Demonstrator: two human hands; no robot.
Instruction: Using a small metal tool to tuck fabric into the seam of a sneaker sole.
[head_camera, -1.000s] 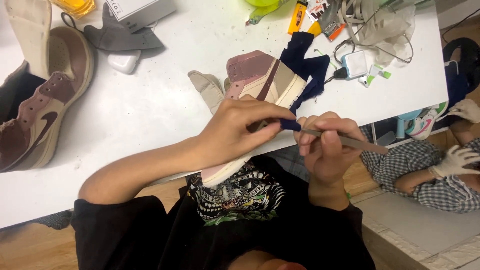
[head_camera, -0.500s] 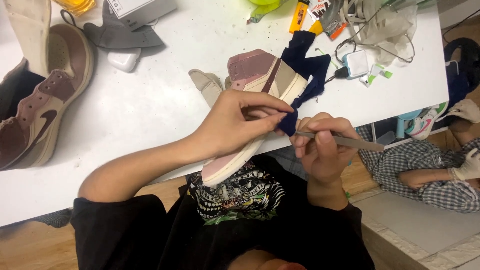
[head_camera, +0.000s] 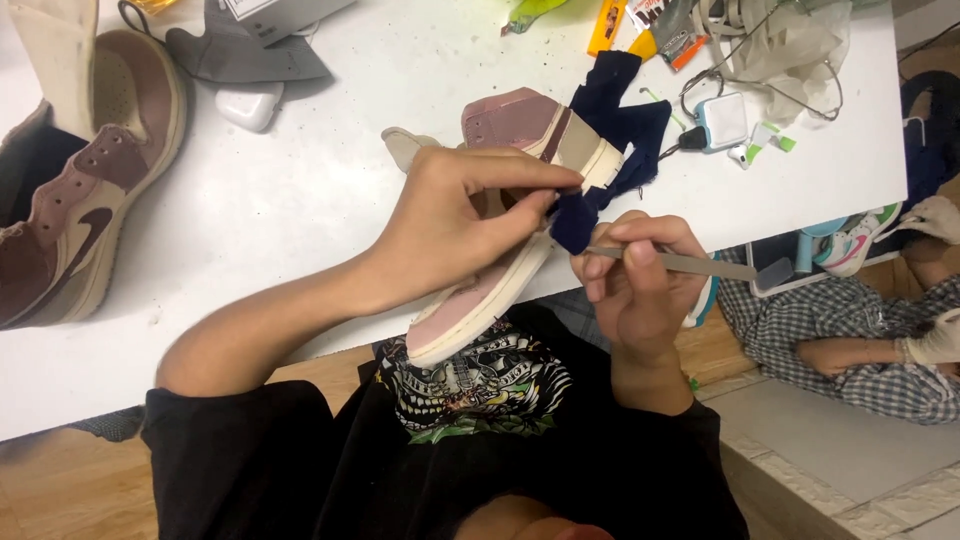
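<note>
Packages first, left to right along the far edge of the white table: corner of a white box with a dark label, top left; small orange packet and a grey pouch top centre-right; crumpled clear plastic bag top right.

Other stuff: brown and cream high-top shoe lying at the far left, grey felt piece and a white rounded case next to it. White and blue charger block with its cable sits right of the work. Lower right, off the table, another person in a checked sleeve with white gloves.

Your left hand is closed around the sneaker, fingers wrapped over its side, thumb near the sole edge. Sneaker is pink, tan and cream, tilted, toe hanging over the near table edge above your lap. Dark blue cloth drapes from its collar down to your fingertips. Your right hand grips a thin grey metal tool, fingers pinched shut, tip against the cloth at the sole. The cloth hides the contact point.
</note>
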